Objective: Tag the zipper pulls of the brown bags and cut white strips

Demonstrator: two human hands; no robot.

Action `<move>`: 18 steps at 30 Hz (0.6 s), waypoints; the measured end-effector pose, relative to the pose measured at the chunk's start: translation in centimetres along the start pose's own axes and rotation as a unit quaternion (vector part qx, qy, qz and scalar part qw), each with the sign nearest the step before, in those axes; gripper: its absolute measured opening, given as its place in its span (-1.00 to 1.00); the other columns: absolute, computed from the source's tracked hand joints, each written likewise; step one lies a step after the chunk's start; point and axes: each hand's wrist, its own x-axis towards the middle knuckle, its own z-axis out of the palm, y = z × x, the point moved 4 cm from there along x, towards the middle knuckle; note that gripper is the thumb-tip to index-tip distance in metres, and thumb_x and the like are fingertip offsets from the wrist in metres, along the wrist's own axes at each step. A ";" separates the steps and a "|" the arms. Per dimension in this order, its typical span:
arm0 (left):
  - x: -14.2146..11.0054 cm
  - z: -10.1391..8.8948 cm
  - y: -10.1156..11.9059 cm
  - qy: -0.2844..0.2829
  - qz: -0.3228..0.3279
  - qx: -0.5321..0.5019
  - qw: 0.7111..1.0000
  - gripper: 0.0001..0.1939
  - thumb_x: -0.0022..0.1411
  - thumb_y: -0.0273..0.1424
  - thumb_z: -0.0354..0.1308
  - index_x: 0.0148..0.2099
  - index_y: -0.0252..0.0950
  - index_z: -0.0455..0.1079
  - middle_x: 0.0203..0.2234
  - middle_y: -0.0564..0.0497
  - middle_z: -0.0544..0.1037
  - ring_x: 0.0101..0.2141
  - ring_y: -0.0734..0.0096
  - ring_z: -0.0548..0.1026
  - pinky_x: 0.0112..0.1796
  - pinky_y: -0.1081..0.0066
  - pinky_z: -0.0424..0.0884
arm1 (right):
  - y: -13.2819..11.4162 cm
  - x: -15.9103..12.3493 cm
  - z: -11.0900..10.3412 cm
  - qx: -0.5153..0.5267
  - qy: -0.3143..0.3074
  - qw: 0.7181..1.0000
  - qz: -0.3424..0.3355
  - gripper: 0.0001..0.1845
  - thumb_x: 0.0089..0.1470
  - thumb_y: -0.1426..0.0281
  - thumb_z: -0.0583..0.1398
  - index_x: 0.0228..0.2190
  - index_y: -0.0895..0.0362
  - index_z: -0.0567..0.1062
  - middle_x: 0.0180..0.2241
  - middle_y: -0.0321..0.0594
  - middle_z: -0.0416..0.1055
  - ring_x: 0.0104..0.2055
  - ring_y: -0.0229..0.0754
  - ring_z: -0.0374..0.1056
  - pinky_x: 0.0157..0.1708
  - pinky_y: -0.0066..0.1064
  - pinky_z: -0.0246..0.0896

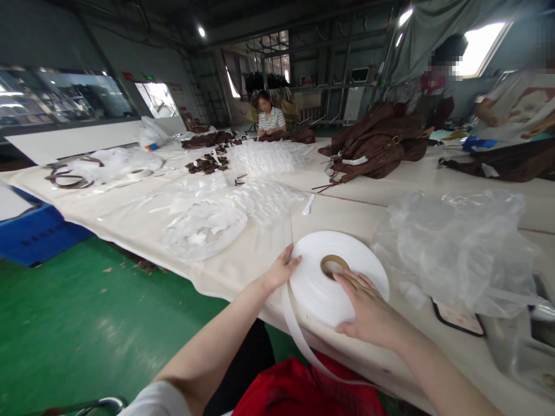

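Note:
A large roll of white tape (312, 289) with a brown cardboard core (325, 260) lies flat at the table's near edge. My left hand (280, 270) holds the roll's left rim, thumb toward the top face and fingers partly hidden at the side. Across the right part of the roll rests my right hand (368, 309), its fingertips at the core opening and its thumb at the near rim. A loose strip of tape (299, 335) hangs from the left side down over the red cloth (277, 390) on my lap.
Crumpled clear plastic (459, 248) and a phone-like flat item (457, 316) lie right. A plastic bag with white pieces (206, 231) sits left. Brown bags (377, 138) are piled farther back. A person (271, 120) sits across the table; others stand right. A blue crate (47, 234) is left.

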 end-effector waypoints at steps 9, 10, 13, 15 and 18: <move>-8.3 4.2 -2.6 0.063 -0.007 -0.096 0.993 -0.28 0.34 -0.06 -0.06 0.38 -0.32 -0.14 0.36 -0.16 -0.06 0.33 0.13 -0.07 0.29 0.15 -0.08 | -2.0 2.5 2.7 -0.021 0.107 0.987 0.117 -0.14 -0.10 0.09 0.26 0.14 0.32 0.25 0.12 0.21 0.25 0.22 0.24 0.05 0.21 0.04 -0.14; -8.3 4.6 -2.6 0.066 -0.012 -0.089 0.994 -0.30 0.35 -0.08 -0.06 0.38 -0.32 -0.13 0.36 -0.16 -0.05 0.33 0.12 -0.08 0.29 0.14 -0.08 | -2.9 2.8 2.9 -0.021 0.122 0.980 0.159 -0.13 -0.08 0.10 0.25 0.15 0.36 0.23 0.12 0.25 0.24 0.22 0.27 0.04 0.20 0.07 -0.16; -6.5 4.9 -2.4 0.084 0.000 -0.025 0.996 -0.32 0.34 -0.20 -0.02 0.37 -0.37 -0.13 0.36 -0.20 -0.09 0.34 0.11 -0.14 0.30 0.12 -0.16 | -4.6 3.7 2.8 0.014 0.099 0.973 0.206 -0.12 -0.04 0.15 0.22 0.18 0.43 0.16 0.13 0.29 0.22 0.21 0.29 0.07 0.19 0.05 -0.12; -4.6 4.4 -2.1 0.078 0.021 0.006 0.997 -0.32 0.29 -0.32 0.04 0.36 -0.39 -0.10 0.35 -0.22 -0.04 0.33 0.12 -0.10 0.30 0.11 -0.18 | -3.9 3.9 1.8 0.053 0.058 0.982 0.170 -0.21 0.00 0.18 0.19 0.18 0.35 0.21 0.11 0.18 0.30 0.16 0.17 0.18 0.16 -0.06 0.00; -2.2 3.3 -1.8 0.028 0.044 0.013 0.999 -0.34 0.21 -0.43 0.10 0.32 -0.36 0.04 0.29 -0.20 0.13 0.29 0.14 0.06 0.30 0.13 -0.12 | 0.2 2.9 -1.1 0.031 0.099 0.987 0.126 -0.43 0.07 0.19 0.14 0.08 0.18 0.36 0.09 0.01 0.36 0.13 0.05 0.25 0.15 -0.14 0.06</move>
